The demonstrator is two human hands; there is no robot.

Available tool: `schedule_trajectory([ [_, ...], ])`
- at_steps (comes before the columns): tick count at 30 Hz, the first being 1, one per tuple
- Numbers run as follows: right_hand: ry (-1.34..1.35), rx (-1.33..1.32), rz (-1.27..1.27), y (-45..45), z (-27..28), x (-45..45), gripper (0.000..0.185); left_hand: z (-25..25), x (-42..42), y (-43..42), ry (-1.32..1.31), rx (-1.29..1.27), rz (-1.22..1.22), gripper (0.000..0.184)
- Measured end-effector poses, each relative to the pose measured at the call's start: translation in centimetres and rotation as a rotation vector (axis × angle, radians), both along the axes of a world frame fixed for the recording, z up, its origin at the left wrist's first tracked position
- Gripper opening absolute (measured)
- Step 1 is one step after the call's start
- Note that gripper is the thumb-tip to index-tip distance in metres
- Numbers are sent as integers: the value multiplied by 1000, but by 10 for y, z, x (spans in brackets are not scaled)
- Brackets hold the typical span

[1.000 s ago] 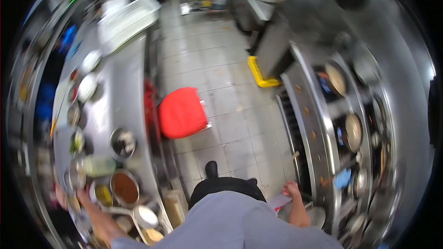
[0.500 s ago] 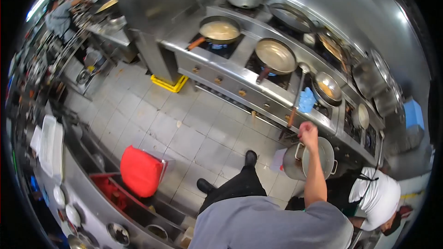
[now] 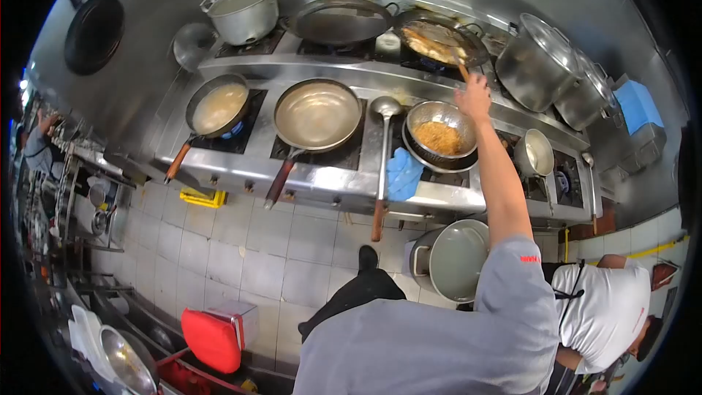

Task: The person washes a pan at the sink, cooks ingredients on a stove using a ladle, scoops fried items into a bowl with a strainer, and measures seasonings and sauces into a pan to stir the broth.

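Observation:
My right hand (image 3: 475,96) is stretched over the stove, its fingers closed on the wooden handle of a utensil (image 3: 461,69). The utensil's far end reaches into a dark wok (image 3: 475,47) on the back burner, where food (image 3: 431,40) lies; what kind of head it has I cannot tell. Below the hand sits a perforated metal strainer (image 3: 420,113) with golden fried bits (image 3: 441,137) in it, resting over another vessel. A blue cloth (image 3: 403,174) and a long wooden-handled ladle (image 3: 385,107) lie to its left. My left hand is out of view.
Two frying pans, one with pale liquid (image 3: 218,108) and one bare (image 3: 318,115), stand on the front burners. A large pot (image 3: 459,260) is on the floor by my legs. A co-worker in white (image 3: 603,314) bends at the right. A red chair (image 3: 212,340) is behind.
I have turned and moved closer to the stove. My right hand has gone from above the floor pot to the utensil handle at the back wok.

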State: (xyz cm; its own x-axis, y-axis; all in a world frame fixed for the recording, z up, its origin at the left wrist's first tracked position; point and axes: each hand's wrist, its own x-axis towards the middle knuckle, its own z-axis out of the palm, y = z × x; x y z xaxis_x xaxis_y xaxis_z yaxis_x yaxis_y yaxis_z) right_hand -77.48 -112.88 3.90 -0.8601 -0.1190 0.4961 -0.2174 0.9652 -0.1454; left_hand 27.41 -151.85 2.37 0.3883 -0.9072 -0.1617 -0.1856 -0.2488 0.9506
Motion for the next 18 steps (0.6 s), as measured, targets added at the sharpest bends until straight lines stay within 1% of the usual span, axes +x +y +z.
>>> schedule_trajectory([
  [1,-28,10,34,3,-7,-21,52,-4,-19,-11,-11,47,-54,22],
  [3,-50,19,65,11,-12,-62,52,-3,-52,-33,-329,380,-141,22],
  [4,-167,6,89,14,-13,-80,48,-47,-77,-55,374,75,-246,24],
  [5,-282,-8,115,17,-17,-98,45,-43,-121,-40,330,-17,-199,20],
  [6,-252,56,145,23,-20,-112,35,-44,-147,-38,301,24,-211,19],
  [7,-253,53,139,33,-21,-126,35,-44,-170,-39,269,64,-224,18],
  [9,-129,135,24,46,-5,-134,27,-26,-234,-21,209,120,-365,13],
  [10,-115,112,35,60,-1,-142,24,-4,-275,2,145,105,-344,9],
  [11,-133,73,35,75,6,-148,22,-10,-280,-1,74,94,-370,9],
  [12,-144,34,37,90,13,-154,21,-9,-295,1,64,85,-379,10],
  [14,-114,-62,198,131,12,-175,26,-7,-330,8,61,74,-383,11],
  [15,-169,-76,257,145,21,-173,26,-8,-346,10,84,52,-370,12],
  [16,-146,-86,352,178,-4,-209,27,-8,-359,10,104,31,-358,14],
  [17,-146,-84,354,178,6,-207,27,-8,-368,9,105,33,-356,14],
  [18,-470,-280,237,180,25,-193,25,-8,-376,7,88,44,-394,16],
])
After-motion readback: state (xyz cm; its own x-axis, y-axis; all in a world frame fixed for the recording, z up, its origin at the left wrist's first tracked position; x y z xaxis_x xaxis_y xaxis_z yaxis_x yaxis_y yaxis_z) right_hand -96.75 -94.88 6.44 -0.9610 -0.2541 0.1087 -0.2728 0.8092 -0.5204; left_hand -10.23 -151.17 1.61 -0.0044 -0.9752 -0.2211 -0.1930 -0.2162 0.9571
